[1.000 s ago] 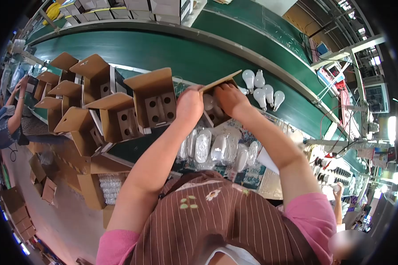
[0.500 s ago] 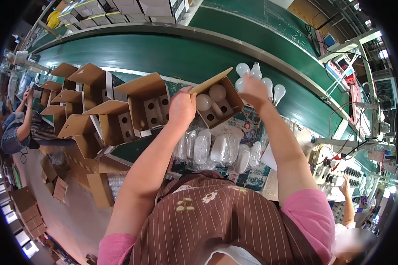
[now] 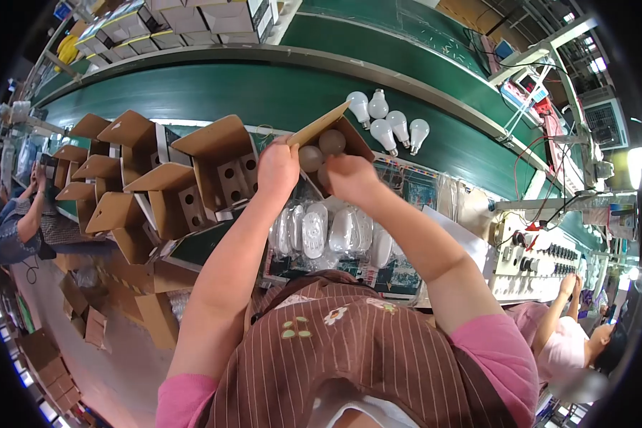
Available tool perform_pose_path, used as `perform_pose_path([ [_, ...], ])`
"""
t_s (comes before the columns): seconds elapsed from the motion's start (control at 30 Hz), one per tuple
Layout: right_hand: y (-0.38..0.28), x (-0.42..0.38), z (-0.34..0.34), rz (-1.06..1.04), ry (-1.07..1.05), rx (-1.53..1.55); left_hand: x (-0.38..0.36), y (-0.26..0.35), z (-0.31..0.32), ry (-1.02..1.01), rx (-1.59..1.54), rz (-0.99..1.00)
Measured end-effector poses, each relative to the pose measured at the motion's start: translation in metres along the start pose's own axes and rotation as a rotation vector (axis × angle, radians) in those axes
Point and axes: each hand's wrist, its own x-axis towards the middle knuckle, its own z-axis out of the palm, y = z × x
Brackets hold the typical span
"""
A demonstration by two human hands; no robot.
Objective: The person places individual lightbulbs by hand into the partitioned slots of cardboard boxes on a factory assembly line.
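My left hand (image 3: pixel 278 167) grips the raised flap of a small cardboard box (image 3: pixel 354 140), which stands tilted in front of me. Two white bulbs (image 3: pixel 332 142) show their round tops inside it. At the box's near right side my right hand (image 3: pixel 351 177) is closed over the opening, around a bulb (image 3: pixel 324 175) that is mostly hidden by the fingers. Several white bulbs (image 3: pixel 419 134) lie on the green belt beyond the box. Clear plastic-wrapped white parts (image 3: pixel 314 232) lie below my hands.
Several open cardboard boxes (image 3: pixel 225 167) with holed inserts stand at the left. White cartons (image 3: pixel 228 20) are stacked at the back. A metal rail (image 3: pixel 378 70) borders the green belt (image 3: pixel 264 93). One person (image 3: pixel 32 221) is at far left, another (image 3: pixel 556 335) at right.
My right hand has come from the bulbs on the belt to the box opening, now with a bulb. The view has shifted slightly, and the person at right shows more.
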Motion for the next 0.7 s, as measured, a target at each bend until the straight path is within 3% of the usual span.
perform_pose_path([
  [0.17, -0.012, 0.016, 0.001, -0.044, -0.12, -0.082, 0.0, 0.006, -0.005, -0.037, -0.031, -0.003],
  [0.27, 0.0, 0.001, -0.04, -0.236, -0.019, 0.081, -0.004, -0.001, -0.006, 0.008, -0.034, 0.035],
  [0.33, 0.014, 0.001, -0.115, -0.044, -0.079, 0.531, -0.005, 0.004, -0.015, -0.065, -0.167, -0.109],
  [0.4, 0.053, 0.03, -0.147, 0.437, -0.081, 0.703, -0.006, 0.004, -0.014, 0.009, -0.209, -0.069],
  [0.47, 0.104, 0.083, -0.113, 0.403, 0.246, 0.467, -0.006, 0.0, -0.008, 0.02, -0.168, -0.069],
  [0.57, 0.119, 0.149, -0.039, 0.404, 0.229, 0.036, -0.002, 0.001, -0.01, -0.006, -0.155, -0.075],
  [0.7, 0.122, 0.167, -0.014, 0.352, -0.107, -0.048, -0.005, 0.005, -0.012, 0.0, -0.162, -0.08],
])
